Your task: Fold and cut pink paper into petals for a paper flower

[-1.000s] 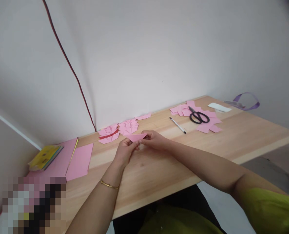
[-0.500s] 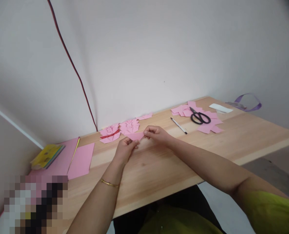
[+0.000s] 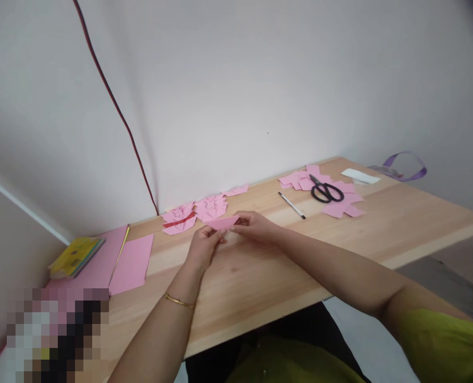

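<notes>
Both hands hold one small folded piece of pink paper (image 3: 222,222) just above the wooden table (image 3: 284,266). My left hand (image 3: 205,246), with a gold bracelet on its wrist, pinches the paper's left end. My right hand (image 3: 252,226) pinches its right end between thumb and fingers. Folded pink paper shapes (image 3: 196,211) lie on the table right behind the hands, near the wall.
Black scissors (image 3: 324,190) rest on a scatter of pink paper pieces (image 3: 340,205) at the back right, with a pen (image 3: 292,205) beside them. Pink sheets (image 3: 130,263) and a yellow booklet (image 3: 74,255) lie at the left. A white slip (image 3: 359,175) and purple ribbon (image 3: 406,167) sit far right.
The hands have shifted only slightly while working the pink paper; my right fingers dropped a little lower onto its right end. Everything on the table stays put.
</notes>
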A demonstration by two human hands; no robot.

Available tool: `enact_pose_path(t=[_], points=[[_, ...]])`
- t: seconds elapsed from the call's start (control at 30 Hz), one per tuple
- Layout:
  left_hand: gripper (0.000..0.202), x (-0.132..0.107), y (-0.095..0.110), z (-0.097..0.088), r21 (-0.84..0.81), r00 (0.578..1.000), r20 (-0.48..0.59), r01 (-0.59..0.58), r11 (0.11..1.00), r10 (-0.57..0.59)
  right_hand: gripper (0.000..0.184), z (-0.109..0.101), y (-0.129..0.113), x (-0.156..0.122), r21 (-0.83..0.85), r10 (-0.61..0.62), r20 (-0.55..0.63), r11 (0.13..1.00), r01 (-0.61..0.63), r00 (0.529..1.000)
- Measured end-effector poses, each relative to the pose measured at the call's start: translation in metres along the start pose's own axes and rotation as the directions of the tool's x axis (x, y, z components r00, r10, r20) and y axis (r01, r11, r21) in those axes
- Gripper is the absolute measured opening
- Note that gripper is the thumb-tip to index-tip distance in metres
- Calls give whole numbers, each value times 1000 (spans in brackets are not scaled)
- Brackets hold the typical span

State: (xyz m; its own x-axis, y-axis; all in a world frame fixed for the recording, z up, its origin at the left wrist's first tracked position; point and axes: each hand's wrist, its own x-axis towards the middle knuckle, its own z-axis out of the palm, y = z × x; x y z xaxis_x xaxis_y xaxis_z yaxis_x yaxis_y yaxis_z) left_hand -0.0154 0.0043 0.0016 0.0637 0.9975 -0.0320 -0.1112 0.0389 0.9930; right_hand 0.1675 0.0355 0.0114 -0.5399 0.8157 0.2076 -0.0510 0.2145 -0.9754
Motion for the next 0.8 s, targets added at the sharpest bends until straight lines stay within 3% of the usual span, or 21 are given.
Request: enact_pose_path(t=[0.13,0.27,0.53,0.63,0.8], points=[[27,-2,4,4,4,999,37,1,1000,-1,29,6,4,-1,64,-74,27,995,72,997],[28,-3,4,4,2,1000,13,-9,1000,9,29,4,5,0,35,-41,2,999,40,999],[22,-1,1,1,-39,998,4,-56,998,56,28,9,2,-4,-39,-27,101,999,31,994],[20,-1,5,0,-59,992,-41,-120,991,117,27,7,3,-3,-43,-28,62,999,31,998],[20,1,6,-4,57,988,-76,-130,990,134,26,-3,1,0,-132,-65,-121,990,49,990]])
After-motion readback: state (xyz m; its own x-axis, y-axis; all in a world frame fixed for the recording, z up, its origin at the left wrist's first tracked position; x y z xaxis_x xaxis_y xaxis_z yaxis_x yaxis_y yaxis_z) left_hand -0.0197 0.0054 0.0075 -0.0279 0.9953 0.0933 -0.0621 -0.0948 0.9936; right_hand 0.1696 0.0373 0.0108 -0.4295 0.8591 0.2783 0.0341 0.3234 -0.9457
